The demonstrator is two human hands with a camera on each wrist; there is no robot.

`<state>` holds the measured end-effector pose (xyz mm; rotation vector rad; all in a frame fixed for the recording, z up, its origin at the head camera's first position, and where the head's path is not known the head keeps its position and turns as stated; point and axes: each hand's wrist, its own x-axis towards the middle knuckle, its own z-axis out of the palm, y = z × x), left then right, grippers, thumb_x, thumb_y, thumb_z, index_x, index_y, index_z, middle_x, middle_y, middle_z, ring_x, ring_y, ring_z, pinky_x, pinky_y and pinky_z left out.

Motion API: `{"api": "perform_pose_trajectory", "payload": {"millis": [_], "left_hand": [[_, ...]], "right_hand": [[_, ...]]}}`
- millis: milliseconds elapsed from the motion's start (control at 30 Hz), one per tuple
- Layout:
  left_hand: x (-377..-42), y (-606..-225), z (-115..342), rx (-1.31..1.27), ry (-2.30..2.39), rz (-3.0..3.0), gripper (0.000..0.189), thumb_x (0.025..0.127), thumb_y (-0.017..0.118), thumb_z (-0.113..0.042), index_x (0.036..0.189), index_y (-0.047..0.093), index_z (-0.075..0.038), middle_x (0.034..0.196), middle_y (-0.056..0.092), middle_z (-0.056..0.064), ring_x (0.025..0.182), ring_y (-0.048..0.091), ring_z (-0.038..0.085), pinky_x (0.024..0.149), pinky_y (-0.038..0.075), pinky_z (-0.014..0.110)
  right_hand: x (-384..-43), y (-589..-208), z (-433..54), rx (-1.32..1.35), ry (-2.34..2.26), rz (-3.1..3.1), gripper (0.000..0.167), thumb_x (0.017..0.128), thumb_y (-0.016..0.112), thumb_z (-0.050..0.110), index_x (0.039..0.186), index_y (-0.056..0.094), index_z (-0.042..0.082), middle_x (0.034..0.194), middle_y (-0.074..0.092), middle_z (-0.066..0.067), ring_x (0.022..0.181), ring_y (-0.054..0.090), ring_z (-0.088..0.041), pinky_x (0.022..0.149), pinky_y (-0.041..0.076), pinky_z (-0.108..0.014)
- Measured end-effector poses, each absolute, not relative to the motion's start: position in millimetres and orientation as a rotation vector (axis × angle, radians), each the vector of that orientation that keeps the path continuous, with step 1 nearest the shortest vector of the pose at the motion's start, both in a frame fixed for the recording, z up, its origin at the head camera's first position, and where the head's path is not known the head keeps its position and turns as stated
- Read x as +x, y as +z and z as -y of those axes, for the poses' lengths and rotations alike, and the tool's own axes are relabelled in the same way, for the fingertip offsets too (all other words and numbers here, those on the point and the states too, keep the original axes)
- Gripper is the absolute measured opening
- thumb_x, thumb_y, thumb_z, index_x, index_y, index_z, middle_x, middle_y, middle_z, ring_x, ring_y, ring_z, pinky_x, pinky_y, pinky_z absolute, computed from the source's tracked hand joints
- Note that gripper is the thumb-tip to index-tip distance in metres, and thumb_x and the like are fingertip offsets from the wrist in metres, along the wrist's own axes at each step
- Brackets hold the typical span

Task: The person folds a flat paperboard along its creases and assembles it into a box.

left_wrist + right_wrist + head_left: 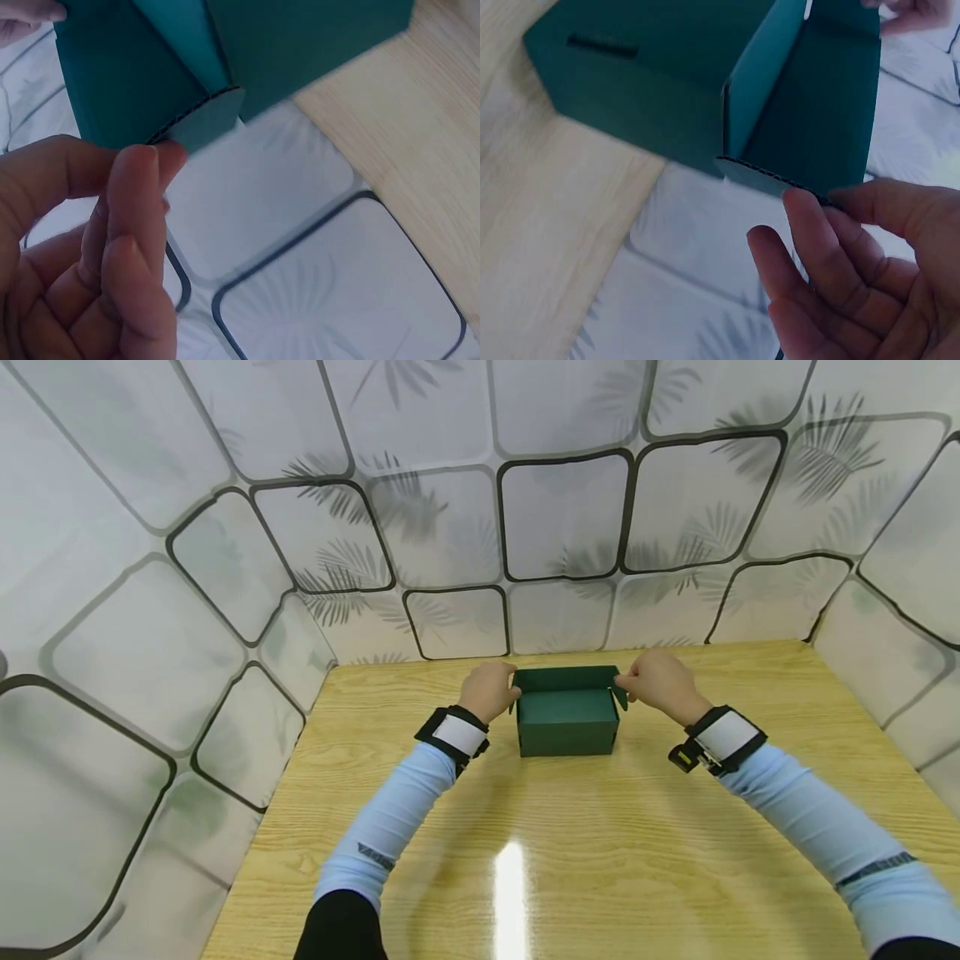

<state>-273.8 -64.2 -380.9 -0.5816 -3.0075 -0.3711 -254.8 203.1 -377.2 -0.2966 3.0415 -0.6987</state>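
Observation:
A green cardboard box [567, 737] stands on the wooden table, its lid [566, 678] raised at the back. In the head view my left hand [489, 691] is at the lid's left corner and my right hand [664, 682] at its right corner. The left wrist view shows my left thumb and fingers pinching a rounded side flap [206, 124] of the lid. My right hand [862, 277] pinches the matching flap [761, 178] in the right wrist view. A dark slot [602, 46] shows in the box's side.
The wooden table [570, 843] spreads in front of the box, with a bright light reflection on it. Behind and to both sides rises a white covering [562, 518] with dark rounded outlines and leaf prints. Each wrist wears a black strap [453, 735].

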Motion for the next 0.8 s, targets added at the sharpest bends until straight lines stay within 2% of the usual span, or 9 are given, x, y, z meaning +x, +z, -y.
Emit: {"api": "perform_pose_trajectory", "payload": {"millis": [67, 133, 200, 267, 400, 533, 633, 733, 800], "left_hand": [[-272, -381, 59, -0.591, -0.355, 2.991, 0.018, 0.093, 0.059, -0.01, 0.105, 0.071, -0.003, 0.071, 0.064, 0.007, 0.056, 0.049, 0.014, 0.051, 0.038, 0.024], [-272, -379, 56, -0.588, -0.379, 2.975, 0.014, 0.092, 0.056, -0.006, 0.083, 0.066, -0.004, 0.058, 0.046, 0.003, 0.053, 0.036, 0.014, 0.049, 0.028, 0.024], [-271, -379, 53, -0.578, -0.386, 2.956, 0.027, 0.092, 0.056, -0.005, 0.065, 0.052, -0.008, 0.057, 0.035, -0.001, 0.052, 0.033, 0.013, 0.049, 0.026, 0.024], [-271, -379, 52, -0.575, -0.402, 2.95, 0.034, 0.092, 0.057, -0.004, 0.061, 0.044, -0.011, 0.056, 0.032, -0.002, 0.052, 0.033, 0.013, 0.049, 0.025, 0.024], [-269, -386, 51, -0.58, -0.425, 2.923, 0.034, 0.091, 0.057, -0.003, 0.062, 0.042, -0.013, 0.056, 0.032, -0.003, 0.052, 0.033, 0.012, 0.049, 0.025, 0.023], [-266, -392, 51, -0.595, -0.461, 2.907, 0.026, 0.09, 0.055, -0.002, 0.066, 0.051, -0.008, 0.056, 0.03, -0.003, 0.05, 0.03, 0.011, 0.047, 0.023, 0.022], [-266, -394, 53, -0.62, -0.502, 2.914, 0.016, 0.092, 0.054, -0.002, 0.084, 0.067, -0.002, 0.055, 0.032, -0.004, 0.049, 0.03, 0.01, 0.047, 0.023, 0.021], [-268, -393, 54, -0.653, -0.54, 2.917, 0.018, 0.093, 0.053, -0.003, 0.097, 0.071, -0.001, 0.055, 0.039, -0.003, 0.048, 0.033, 0.009, 0.048, 0.025, 0.02], [-269, -391, 56, -0.682, -0.552, 2.916, 0.018, 0.093, 0.054, -0.003, 0.092, 0.072, -0.001, 0.056, 0.044, -0.002, 0.048, 0.036, 0.009, 0.049, 0.027, 0.02]], "right_hand": [[-253, -379, -198, -0.269, -0.746, -3.039, 0.045, 0.092, 0.057, 0.02, 0.049, 0.066, 0.01, 0.052, 0.064, -0.001, 0.04, 0.041, -0.012, 0.042, 0.023, -0.022], [-252, -380, -194, -0.247, -0.782, -3.047, 0.045, 0.091, 0.056, 0.019, 0.047, 0.064, 0.011, 0.052, 0.064, -0.001, 0.039, 0.041, -0.012, 0.042, 0.022, -0.021], [-252, -382, -192, -0.232, -0.804, -3.062, 0.046, 0.09, 0.055, 0.018, 0.045, 0.062, 0.011, 0.053, 0.065, -0.002, 0.038, 0.041, -0.012, 0.042, 0.021, -0.021], [-250, -384, -192, -0.227, -0.827, -3.072, 0.046, 0.09, 0.055, 0.018, 0.045, 0.062, 0.011, 0.054, 0.066, -0.003, 0.039, 0.041, -0.012, 0.042, 0.021, -0.022], [-245, -391, -193, -0.26, -0.863, -3.107, 0.046, 0.091, 0.057, 0.017, 0.045, 0.061, 0.011, 0.056, 0.066, -0.005, 0.038, 0.041, -0.013, 0.041, 0.022, -0.023], [-238, -401, -195, -0.351, -0.865, -3.177, 0.047, 0.092, 0.058, 0.015, 0.045, 0.054, 0.013, 0.053, 0.063, -0.006, 0.038, 0.038, -0.013, 0.041, 0.022, -0.023], [-235, -406, -196, -0.423, -0.828, -3.242, 0.047, 0.093, 0.059, 0.015, 0.046, 0.051, 0.015, 0.045, 0.053, -0.001, 0.037, 0.034, -0.011, 0.041, 0.02, -0.023], [-233, -409, -195, -0.476, -0.787, -3.3, 0.049, 0.093, 0.06, 0.014, 0.047, 0.045, 0.016, 0.042, 0.037, 0.004, 0.038, 0.028, -0.01, 0.043, 0.017, -0.023], [-233, -411, -194, -0.494, -0.758, -3.327, 0.051, 0.093, 0.06, 0.013, 0.047, 0.039, 0.017, 0.043, 0.029, 0.007, 0.039, 0.025, -0.009, 0.045, 0.016, -0.023]]}}
